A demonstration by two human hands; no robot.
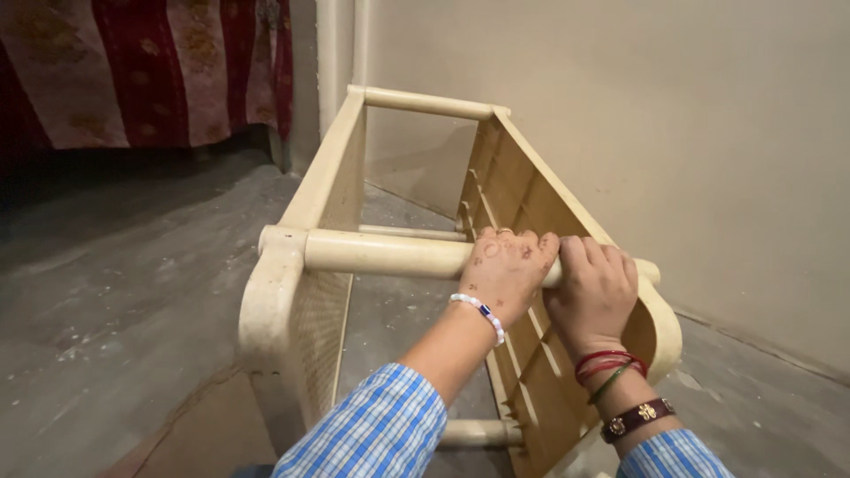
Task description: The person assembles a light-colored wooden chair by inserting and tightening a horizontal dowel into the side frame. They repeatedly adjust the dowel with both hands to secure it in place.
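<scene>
While both hands gripped the same round cream bar [390, 253], the left hand [506, 265] sat just beside the right hand [595, 288], the two touching or nearly so near the bar's right end. Each hand was curled shut over the bar, fingers wrapped across its top. That bar was the near top rail of a cream plastic rack frame [292, 292], which stood on the grey floor [115, 292] close to a beige wall [673, 133]. A second bar [429, 104] spanned the far top of the frame, and the slotted right side panel [509, 190] ran between them. A white bead bracelet [479, 312] circled the left wrist; red and green bangles [611, 365] and a dark band ringed the right. Blue checked sleeves [372, 429] covered both forearms. A red patterned cloth [150, 62] hung at far left.
</scene>
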